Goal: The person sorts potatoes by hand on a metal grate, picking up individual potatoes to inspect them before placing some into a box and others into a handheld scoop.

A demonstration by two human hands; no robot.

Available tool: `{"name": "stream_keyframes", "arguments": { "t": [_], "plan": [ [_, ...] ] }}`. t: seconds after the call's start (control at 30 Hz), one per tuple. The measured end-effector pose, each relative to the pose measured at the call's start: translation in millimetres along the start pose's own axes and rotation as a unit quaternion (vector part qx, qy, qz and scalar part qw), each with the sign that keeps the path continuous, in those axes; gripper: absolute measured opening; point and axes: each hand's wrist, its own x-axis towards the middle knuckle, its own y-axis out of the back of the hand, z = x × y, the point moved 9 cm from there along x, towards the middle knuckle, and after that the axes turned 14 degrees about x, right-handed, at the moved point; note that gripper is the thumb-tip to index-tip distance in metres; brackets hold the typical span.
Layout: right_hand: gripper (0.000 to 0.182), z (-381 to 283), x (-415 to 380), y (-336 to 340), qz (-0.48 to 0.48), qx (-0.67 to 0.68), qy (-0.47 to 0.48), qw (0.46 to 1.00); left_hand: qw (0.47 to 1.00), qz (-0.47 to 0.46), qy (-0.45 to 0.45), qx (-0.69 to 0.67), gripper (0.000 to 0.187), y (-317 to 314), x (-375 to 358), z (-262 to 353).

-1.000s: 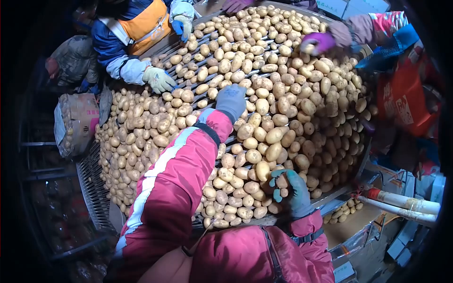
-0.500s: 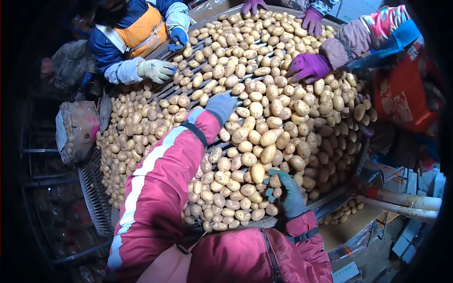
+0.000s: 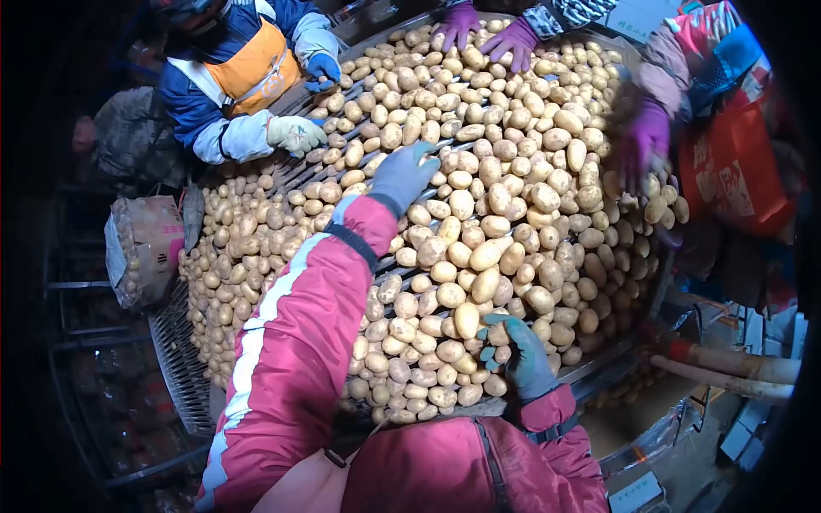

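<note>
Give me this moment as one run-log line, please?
left hand: gloved, reaching over potatoes | right hand: gloved, gripping small potatoes | co-workers' gloves also on pile

Potatoes (image 3: 479, 214) blanket a slatted sorting table (image 3: 180, 368) — the wearer's left hand (image 3: 400, 175), gloved grey, rests flat on the pile toward twelve o'clock, red sleeve (image 3: 299, 325) outstretched. The right hand (image 3: 517, 355), in a teal glove, curls around small potatoes at five o'clock. Co-workers' purple gloves (image 3: 646, 137) reach in at two o'clock — a pale glove (image 3: 295, 132) at ten.
</note>
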Motion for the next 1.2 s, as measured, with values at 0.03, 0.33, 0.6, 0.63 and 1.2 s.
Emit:
{"name": "stream_keyframes", "arguments": {
  "t": [0.03, 0.33, 0.6, 0.63, 1.2],
  "plan": [
    [0.049, -1.6, -0.3, -1.8, 0.003, -0.003, 0.000, 1.000, 0.999, -0.024, -0.002, -0.021, 0.044, -10.0, 8.0, 8.2],
    [0.047, 3.0, 1.9, 6.9, 0.024, 0.002, 0.003, 1.000, 0.902, -0.212, 0.123, -0.354, 0.031, -55.3, -6.8, 1.3],
    [0.047, 1.6, 7.8, -6.0, -0.018, 0.019, 0.017, 0.999, 0.866, -0.272, 0.092, -0.409, 0.045, -7.3, -136.8, 42.4],
    [0.048, -1.6, 7.9, -10.4, -0.041, -0.004, 0.029, 0.999, 0.876, -0.291, 0.085, -0.375, 0.045, 7.6, -152.7, 59.1],
    [0.051, -7.6, -20.4, -72.5, -0.127, -0.169, 0.134, 0.968, 0.960, -0.240, -0.122, -0.073, 0.057, 29.2, -278.5, 146.7]
  ]
}}
